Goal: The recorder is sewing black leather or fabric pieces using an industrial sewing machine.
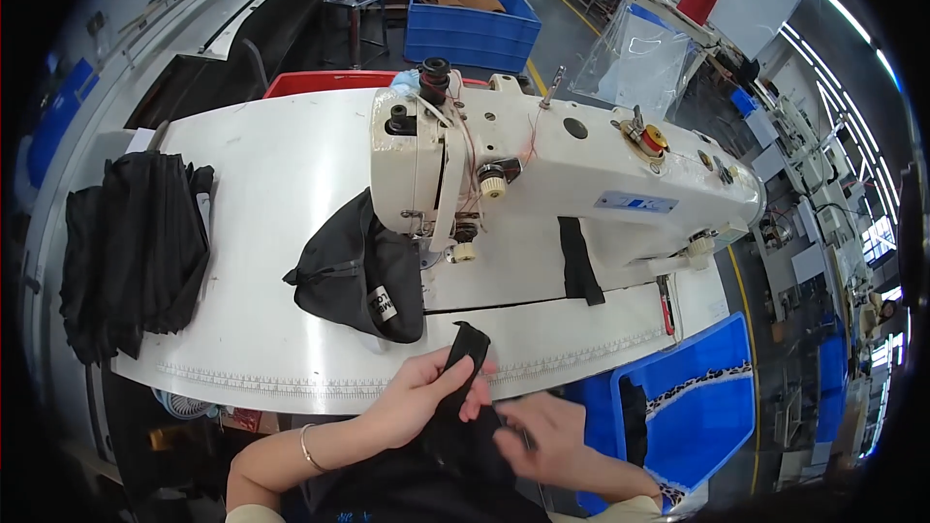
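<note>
My left hand (421, 397) pinches a folded black fabric strip (465, 339) at the table's front edge, its length hanging down toward my lap. My right hand (542, 436) is just beside that strip, slightly blurred, thumb and index finger apart. A white sewing machine (542, 165) stands behind both hands. A bunched black fabric piece (339, 271) with a white label lies at the needle end, partly hidden by the machine head. Another short black strip (579, 266) lies on the machine bed.
A pile of black fabric (136, 261) rests on the white tabletop (262, 194) at left. A red-handled tool (666, 305) lies at right. A blue bin (697, 426) is below right; another (470, 34) and a red tray (300, 82) are behind, with a metal stool (354, 5).
</note>
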Demonstrator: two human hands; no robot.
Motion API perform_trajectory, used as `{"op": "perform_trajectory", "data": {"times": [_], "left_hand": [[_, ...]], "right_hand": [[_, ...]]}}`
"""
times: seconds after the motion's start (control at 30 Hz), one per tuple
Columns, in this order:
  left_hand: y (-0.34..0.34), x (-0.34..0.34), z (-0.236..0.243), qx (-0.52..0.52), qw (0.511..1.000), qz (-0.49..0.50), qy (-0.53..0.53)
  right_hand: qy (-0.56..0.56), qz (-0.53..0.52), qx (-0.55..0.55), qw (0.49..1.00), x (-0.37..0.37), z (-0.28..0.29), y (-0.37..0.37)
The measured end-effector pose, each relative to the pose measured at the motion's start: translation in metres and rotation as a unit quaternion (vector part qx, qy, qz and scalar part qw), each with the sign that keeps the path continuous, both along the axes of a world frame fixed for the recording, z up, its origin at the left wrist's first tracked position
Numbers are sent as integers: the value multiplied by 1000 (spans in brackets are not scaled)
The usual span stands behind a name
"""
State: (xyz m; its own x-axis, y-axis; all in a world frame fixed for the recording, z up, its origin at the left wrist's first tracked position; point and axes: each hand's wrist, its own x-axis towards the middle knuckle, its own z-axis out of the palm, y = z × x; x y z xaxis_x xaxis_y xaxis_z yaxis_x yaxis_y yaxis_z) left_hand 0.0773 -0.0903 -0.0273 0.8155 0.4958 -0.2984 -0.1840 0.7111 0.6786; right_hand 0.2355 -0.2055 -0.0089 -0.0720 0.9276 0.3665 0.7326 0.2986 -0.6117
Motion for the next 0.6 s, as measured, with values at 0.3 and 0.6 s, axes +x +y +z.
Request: {"op": "perform_trajectory", "data": {"times": [0.3,0.6], "left_hand": [[-25,-55,21,473,854,91,196],[-30,-62,13,434,857,268,72]], "right_hand": [[476,-17,-130,869,-36,3,42],[362,27,52,930,-61,-3,35]]}}
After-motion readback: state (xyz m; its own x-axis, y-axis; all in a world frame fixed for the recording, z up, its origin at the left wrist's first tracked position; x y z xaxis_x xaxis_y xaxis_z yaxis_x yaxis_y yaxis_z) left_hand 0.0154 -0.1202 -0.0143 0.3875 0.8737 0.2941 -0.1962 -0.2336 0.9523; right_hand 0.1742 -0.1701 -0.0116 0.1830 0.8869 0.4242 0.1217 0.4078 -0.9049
